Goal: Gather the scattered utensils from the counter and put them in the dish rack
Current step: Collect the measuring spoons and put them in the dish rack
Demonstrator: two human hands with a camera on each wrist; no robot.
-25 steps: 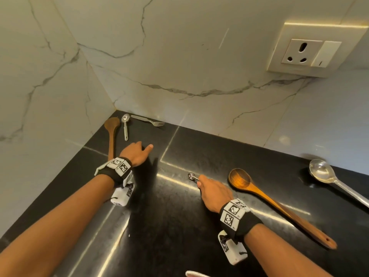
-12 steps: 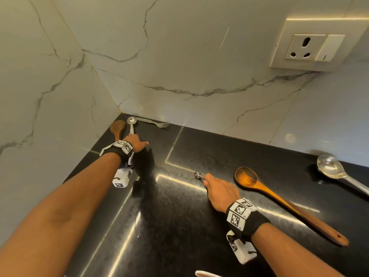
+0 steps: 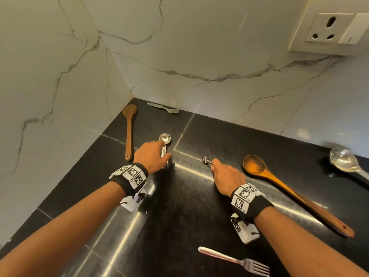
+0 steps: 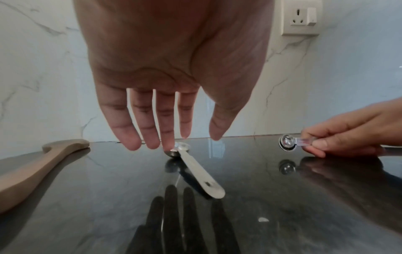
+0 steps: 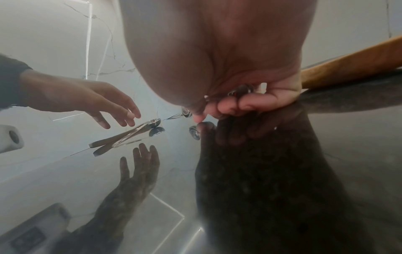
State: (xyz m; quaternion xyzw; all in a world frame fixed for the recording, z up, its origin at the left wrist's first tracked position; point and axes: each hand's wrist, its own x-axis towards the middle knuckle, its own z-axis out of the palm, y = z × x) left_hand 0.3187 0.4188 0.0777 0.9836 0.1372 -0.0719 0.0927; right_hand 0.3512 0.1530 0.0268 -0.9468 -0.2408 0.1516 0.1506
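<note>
My right hand (image 3: 227, 174) pinches the tiny measuring spoon (image 3: 205, 159) by its handle, freeing it from the desk (image 3: 179, 226). My left hand (image 3: 152, 156) is open, fingers straight, over the steel measuring spoon (image 4: 195, 171) lying flat (bowl tipped up slightly). The dish rack is out of view.

A cream wall socket (image 3: 331, 29) sits on the veined marble backsplash (image 3: 199, 56) above the black counter (image 3: 179, 216).

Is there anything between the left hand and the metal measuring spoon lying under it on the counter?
Nothing visible. The left hand hangs open directly above the measuring spoon, one fingertip at its bowl. The dark wooden spoon lies off to the side, apart.
</note>
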